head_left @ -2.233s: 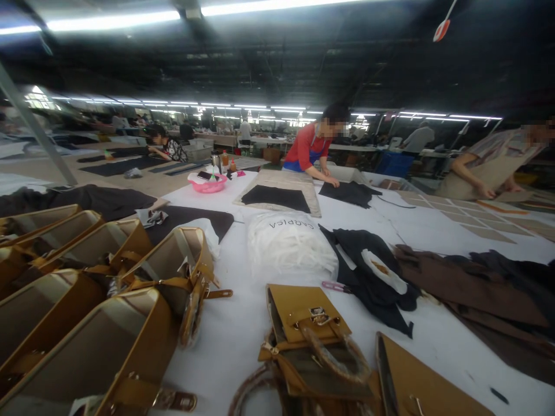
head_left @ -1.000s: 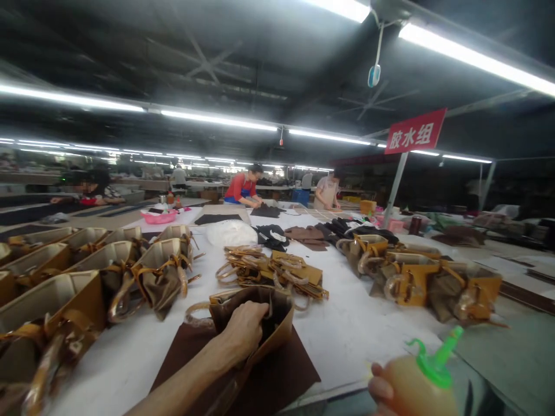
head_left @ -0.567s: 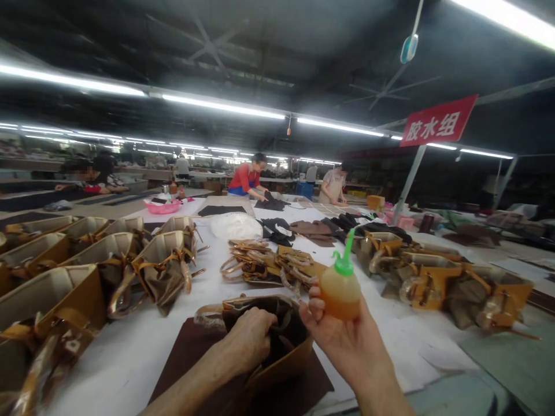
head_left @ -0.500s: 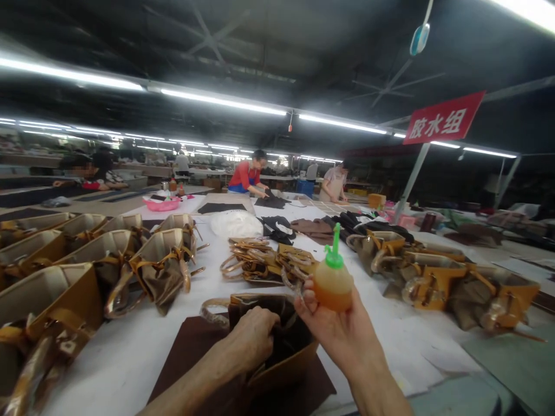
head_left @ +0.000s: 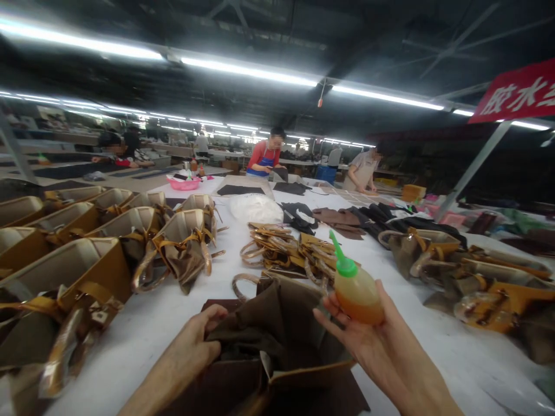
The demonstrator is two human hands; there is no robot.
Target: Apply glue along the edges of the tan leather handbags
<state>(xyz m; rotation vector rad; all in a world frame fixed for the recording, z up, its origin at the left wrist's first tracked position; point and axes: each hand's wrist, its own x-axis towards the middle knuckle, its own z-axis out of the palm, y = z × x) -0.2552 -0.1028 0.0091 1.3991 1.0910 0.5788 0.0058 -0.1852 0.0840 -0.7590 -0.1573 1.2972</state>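
Observation:
My left hand [head_left: 197,344] grips the near left edge of an open tan handbag [head_left: 281,341] with a dark brown lining, which lies on a brown sheet on the white table [head_left: 173,312]. My right hand [head_left: 377,338] holds a small squeeze bottle [head_left: 355,289] of orange liquid with a green nozzle, just above the bag's right side. The nozzle points up and to the left.
Rows of tan handbags [head_left: 87,254] stand on the left. More handbags [head_left: 472,271] lie on the right, and a pile of bag parts [head_left: 286,248] sits ahead. Farther off are a white plastic bag [head_left: 255,208], dark fabric pieces [head_left: 338,216], a pink basin [head_left: 184,183] and several people working.
The camera has tilted down and closer. My left hand has slid from inside the bag to its left edge. My right hand has carried the bottle slightly right and tilted its nozzle left.

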